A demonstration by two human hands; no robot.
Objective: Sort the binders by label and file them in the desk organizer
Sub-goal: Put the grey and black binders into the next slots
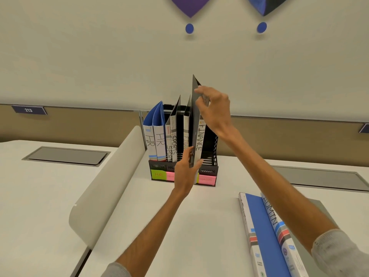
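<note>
I see right hand fingers curled round top of FINANCE binder; left hand fingers pinch its bottom edge. Binder upright, long axis vertical, spine facing me, at right-of-middle slot of black desk organizer. HR binders and SPORTS binders filed left. ADMIN binders flat on white surface, near right. Beige wall behind.

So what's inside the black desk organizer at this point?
The desk organizer holds two blue HR binders, two SPORTS binders and one FINANCE binder. Both hands are lowering a second FINANCE binder in. The compartment floors are hidden.
</note>
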